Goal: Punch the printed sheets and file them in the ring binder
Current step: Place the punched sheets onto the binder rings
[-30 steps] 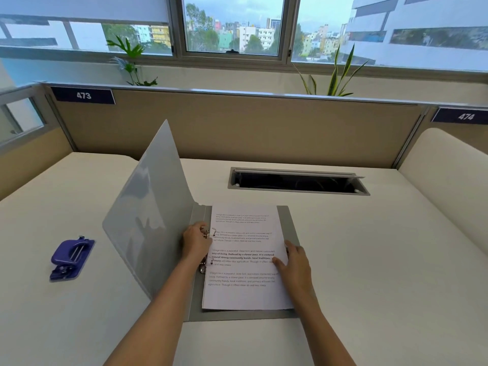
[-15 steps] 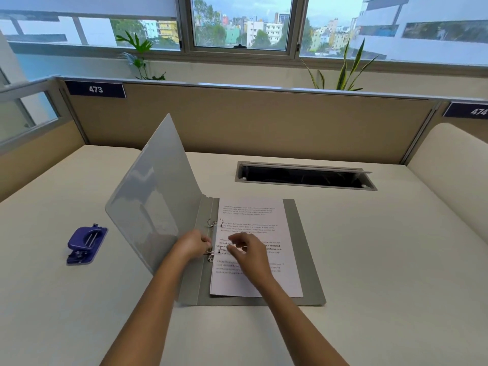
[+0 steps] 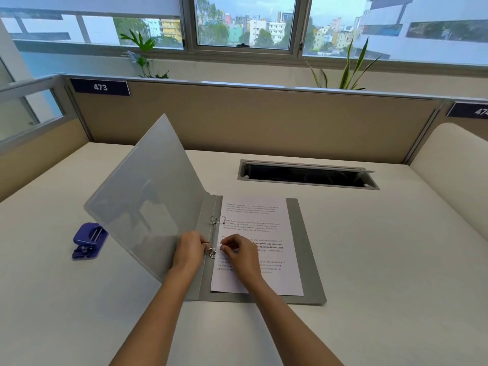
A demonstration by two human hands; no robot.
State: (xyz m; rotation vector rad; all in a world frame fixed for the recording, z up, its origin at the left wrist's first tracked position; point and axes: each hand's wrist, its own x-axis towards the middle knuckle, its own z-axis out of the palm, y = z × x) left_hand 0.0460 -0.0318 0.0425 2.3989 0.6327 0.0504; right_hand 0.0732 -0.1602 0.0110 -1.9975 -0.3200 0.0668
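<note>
Since the earlier frame the right hand (image 3: 241, 253) has left the paper's right edge and come to the lower ring (image 3: 212, 250). The left hand (image 3: 188, 253) remains at the spine.

The bench (image 3: 369, 247) offers wide bare surface at 3 and 6 o'clock of the work. A cable slot (image 3: 306, 175) lies at 1 o'clock, well apart.

The ring binder (image 3: 303, 260) lies flat at centre, with its front cover (image 3: 148, 202) raised and leaning toward 10 o'clock. The cover is thin plastic, judged flexible and liable to swing; steady it by its free edge.

The printed sheets (image 3: 277, 225) rest on the back cover, left margin at the rings. The paper is light and limp and probably tears at the holes, so handle it by the margin beside each hole.

The hole punch (image 3: 88, 241) sits at 9 o'clock, partly behind the cover.

The rings are stiff wire, and the upper ring (image 3: 217, 220) appears parted. Each hand pinches one half of the lower ring, fingers curled. Closing it likely calls for pressing both halves together squarely.
</note>
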